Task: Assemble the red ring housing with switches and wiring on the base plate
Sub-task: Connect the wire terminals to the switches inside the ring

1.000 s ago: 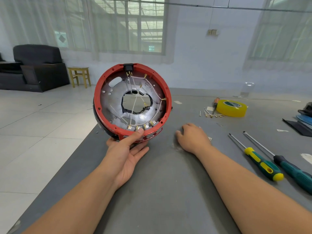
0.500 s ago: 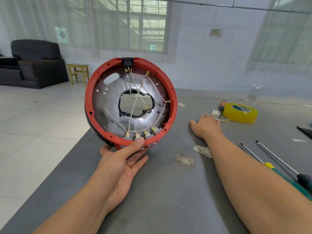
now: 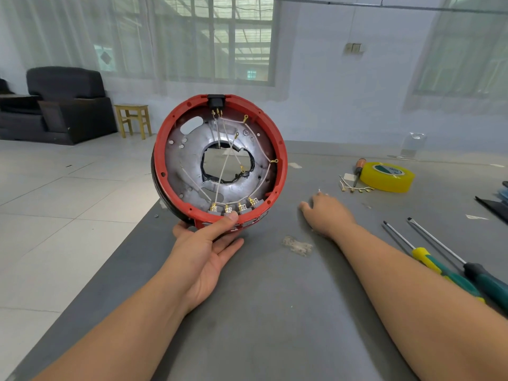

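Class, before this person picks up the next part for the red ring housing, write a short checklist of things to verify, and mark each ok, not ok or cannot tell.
1. Housing held securely: left hand grips the red ring housing at its lower rim, thumb over the edge. Ok.
2. Housing tipped up so the inside shows: ok.
3. Switches seated: four terminals sit in a row at the lower rim, white wires attached. Firmness: cannot tell.
4. Loose wire ends: some ring lugs hang unfastened. Not ok.
5. Right hand free: on the table, near the loose connectors; whether it pinches anything: cannot tell.
6. Screwdrivers within view: ok.
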`<state>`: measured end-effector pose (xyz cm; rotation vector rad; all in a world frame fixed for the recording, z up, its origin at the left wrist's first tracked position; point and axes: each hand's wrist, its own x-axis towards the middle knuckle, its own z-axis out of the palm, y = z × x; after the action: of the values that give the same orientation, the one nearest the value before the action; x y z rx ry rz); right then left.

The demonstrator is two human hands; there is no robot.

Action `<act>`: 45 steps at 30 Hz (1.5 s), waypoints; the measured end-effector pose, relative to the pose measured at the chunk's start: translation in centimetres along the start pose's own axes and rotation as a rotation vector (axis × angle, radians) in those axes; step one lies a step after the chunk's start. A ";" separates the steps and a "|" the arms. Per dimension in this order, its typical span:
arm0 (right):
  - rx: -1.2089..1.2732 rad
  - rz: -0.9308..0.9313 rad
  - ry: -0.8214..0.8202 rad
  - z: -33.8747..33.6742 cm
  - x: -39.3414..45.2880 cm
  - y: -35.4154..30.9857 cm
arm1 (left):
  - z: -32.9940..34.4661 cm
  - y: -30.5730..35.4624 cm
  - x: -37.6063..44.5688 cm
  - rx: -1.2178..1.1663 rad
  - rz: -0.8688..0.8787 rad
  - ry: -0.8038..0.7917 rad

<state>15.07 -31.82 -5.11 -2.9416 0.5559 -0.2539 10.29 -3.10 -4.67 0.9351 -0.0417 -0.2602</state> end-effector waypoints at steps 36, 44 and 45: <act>0.508 -0.477 -0.088 -3.0 -18.1 -4.3 | -0.7 -0.5 -3.7 0.129 0.023 -0.057; 0.442 -0.553 -0.022 -2.5 -18.3 -4.1 | -0.7 -0.4 -3.8 0.100 0.016 -0.054; 0.456 -0.547 -0.004 -2.5 -18.3 -4.1 | -0.7 -0.4 -3.8 0.093 0.017 -0.054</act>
<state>-0.79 -21.47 -4.60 -2.5725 -0.2909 -0.3702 6.67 -1.91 -5.09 1.0198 -0.1127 -0.2696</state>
